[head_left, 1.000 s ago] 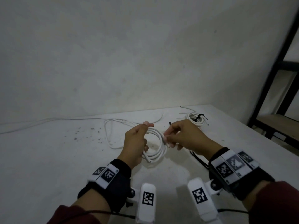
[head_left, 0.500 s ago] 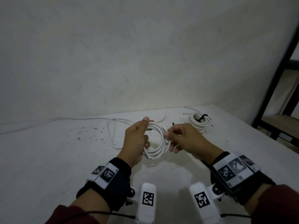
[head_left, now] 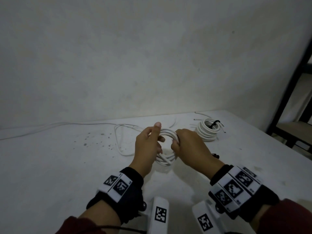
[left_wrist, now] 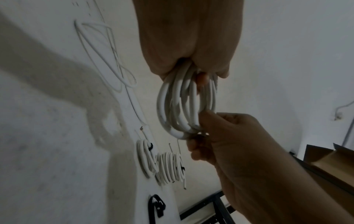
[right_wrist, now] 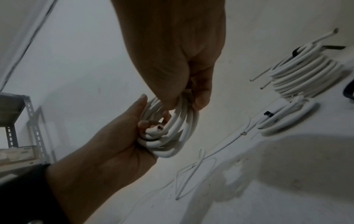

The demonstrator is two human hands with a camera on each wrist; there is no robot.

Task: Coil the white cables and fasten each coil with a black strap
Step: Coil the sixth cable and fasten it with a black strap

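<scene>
A white cable coil [head_left: 166, 159] is held above the white table [head_left: 50, 166] between both hands. My left hand [head_left: 157, 134] grips its left side, thumb up over the top. My right hand [head_left: 176, 141] grips the right side with fingers curled round the strands. In the left wrist view the coil [left_wrist: 184, 106] hangs from the left hand [left_wrist: 191, 45] with the right hand [left_wrist: 229, 136] closed on its lower end. The right wrist view shows a cut cable end at the coil [right_wrist: 178, 133]. A loose black strap [head_left: 215, 155] lies just behind the right hand.
Finished coils [head_left: 208, 131] bound with a black strap [head_left: 214, 124] lie at the back right. A loose white cable [head_left: 120, 144] loops on the table left of the hands. A dark metal rack [head_left: 293, 85] stands past the table's right edge.
My hands have drawn closer together. The right hand has gone from pinching the coil's right edge to curling round it, and the coil is squeezed narrower.
</scene>
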